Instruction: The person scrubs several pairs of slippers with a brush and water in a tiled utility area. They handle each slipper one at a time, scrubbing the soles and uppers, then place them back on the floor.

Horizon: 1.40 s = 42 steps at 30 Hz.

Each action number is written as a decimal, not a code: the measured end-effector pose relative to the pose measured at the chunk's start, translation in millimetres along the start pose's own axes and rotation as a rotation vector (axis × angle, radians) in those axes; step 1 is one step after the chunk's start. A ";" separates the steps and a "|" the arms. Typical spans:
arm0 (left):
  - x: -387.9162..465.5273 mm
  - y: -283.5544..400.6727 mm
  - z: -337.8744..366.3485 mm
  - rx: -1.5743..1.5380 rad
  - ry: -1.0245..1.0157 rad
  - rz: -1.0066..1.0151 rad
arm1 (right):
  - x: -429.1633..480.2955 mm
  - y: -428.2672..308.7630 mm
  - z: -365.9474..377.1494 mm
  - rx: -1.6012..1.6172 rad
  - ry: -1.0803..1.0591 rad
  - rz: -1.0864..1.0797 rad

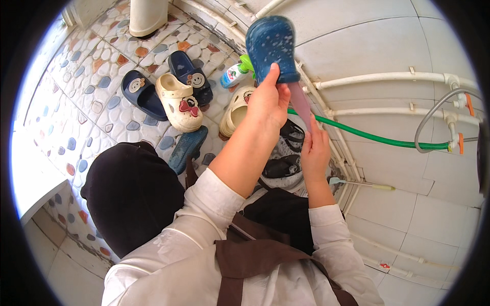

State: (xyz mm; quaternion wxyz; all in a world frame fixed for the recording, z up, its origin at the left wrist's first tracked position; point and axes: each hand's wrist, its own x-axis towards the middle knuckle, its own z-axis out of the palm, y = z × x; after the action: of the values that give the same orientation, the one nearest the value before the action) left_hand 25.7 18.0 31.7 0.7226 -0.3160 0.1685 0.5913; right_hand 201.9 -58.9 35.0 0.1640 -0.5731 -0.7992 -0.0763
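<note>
My left hand (270, 103) grips a blue rubber slipper (271, 44) dotted with soap suds, raised in front of me. In my right hand (316, 153) is the pink handle of a tool (300, 101), probably a brush. Its far end is hidden by the slipper, and I cannot tell whether it is inside. Below my hands, black sandals (282, 166) lie among suds in a basin (293, 183), partly covered by my arms. A second blue rubber shoe (187, 151) rests on the floor by my knee, partly hidden.
A cream clog (180, 103) and two navy slides (143, 95) sit on the pebble-patterned floor. Another cream clog (233, 111) and a spray bottle (232, 75) stand nearer the wall. A green hose (367, 135) runs to a tap. White pipes (383, 78) line the tiled wall.
</note>
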 end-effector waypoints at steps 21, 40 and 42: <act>-88.3 -25.3 20.2 1.437 -0.598 0.349 | 14.3 5.8 -35.1 1.197 0.000 0.319; -12.2 17.4 -1.4 0.684 -0.712 0.281 | 13.6 4.1 -46.6 1.760 -0.393 0.554; -9.2 14.7 -0.4 0.605 -0.681 0.179 | 13.3 7.6 -46.8 1.688 -0.540 0.601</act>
State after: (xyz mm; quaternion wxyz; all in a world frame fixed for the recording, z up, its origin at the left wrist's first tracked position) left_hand 9.4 12.3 33.3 0.7426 0.1372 0.1132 0.6457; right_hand 213.4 -59.0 82.9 0.3474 -0.4454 -0.4196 0.7105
